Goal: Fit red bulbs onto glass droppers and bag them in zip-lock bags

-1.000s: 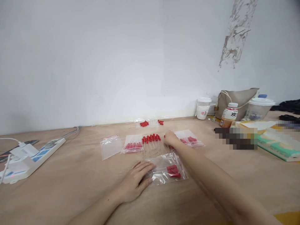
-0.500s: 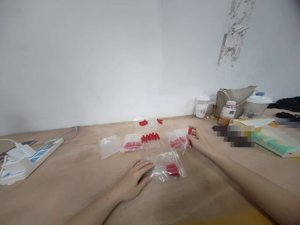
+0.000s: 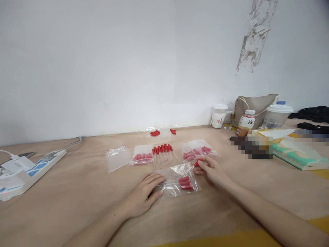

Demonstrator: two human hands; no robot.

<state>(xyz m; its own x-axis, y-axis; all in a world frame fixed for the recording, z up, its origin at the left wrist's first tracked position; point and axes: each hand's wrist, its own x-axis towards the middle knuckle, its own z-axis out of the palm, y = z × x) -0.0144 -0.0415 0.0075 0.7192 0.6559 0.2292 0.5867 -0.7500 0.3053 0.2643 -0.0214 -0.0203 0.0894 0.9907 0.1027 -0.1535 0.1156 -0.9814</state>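
In front of me lies a clear zip bag with several red-bulbed droppers inside. My left hand rests flat over the bag's left end, fingers stretched out and pressing on it. Between the thumb and fingertips of my right hand is the red bulb of a single dropper. Its thin clear tube points left and down, over or inside the bag's upper right opening; I cannot tell which. Just behind the bag, a row of loose droppers lies side by side, bulbs away from me.
Filled bags of droppers lie left and right of the row. Further left is a flat zip bag. Loose red bulbs lie by the wall. A power strip stands left; a bottle and tissue pack stand right.
My right hand has moved left and towards me, bringing the dropper from beside the right filled bag to the open bag's edge. My left hand stays on the bag.
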